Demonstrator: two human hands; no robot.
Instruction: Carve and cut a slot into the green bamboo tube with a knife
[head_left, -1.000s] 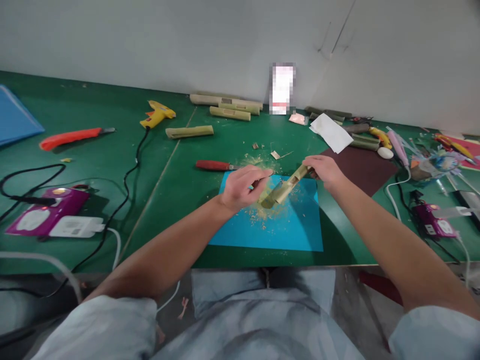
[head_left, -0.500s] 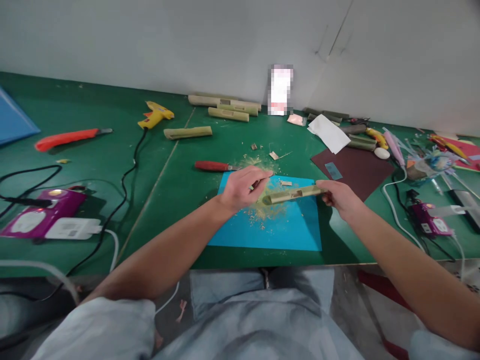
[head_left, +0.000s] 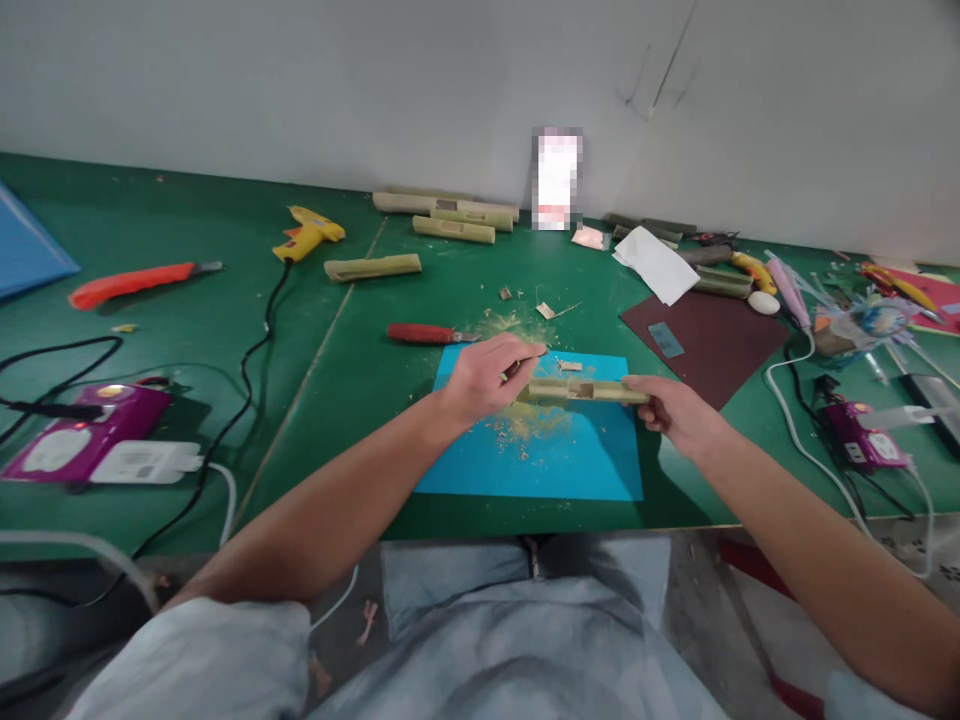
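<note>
A pale green bamboo tube [head_left: 609,391] with a rectangular opening cut in its side lies level above the blue sheet [head_left: 585,465]. My right hand [head_left: 671,405] is closed around its right end, thumb on top. At the tube's left end is my left hand [head_left: 487,378], its fingers drawn together in a pinch. What those fingers hold, if anything, is hidden. Yellowish shavings [head_left: 529,425] are scattered on the sheet beneath. Just beyond my left hand lies a red-handled tool [head_left: 424,333], its metal tip partly among the shavings.
Several cut bamboo pieces [head_left: 454,230] lie toward the wall. On the left are a yellow glue gun [head_left: 311,235], an orange utility knife [head_left: 135,285] and a purple power strip [head_left: 97,425] with cables. A maroon sheet [head_left: 709,340] and white paper [head_left: 655,265] lie on the right.
The bamboo tube has swung from a slant to nearly level, and its left end has moved up to my left hand. My right hand has shifted slightly; my left hand stays in place.
</note>
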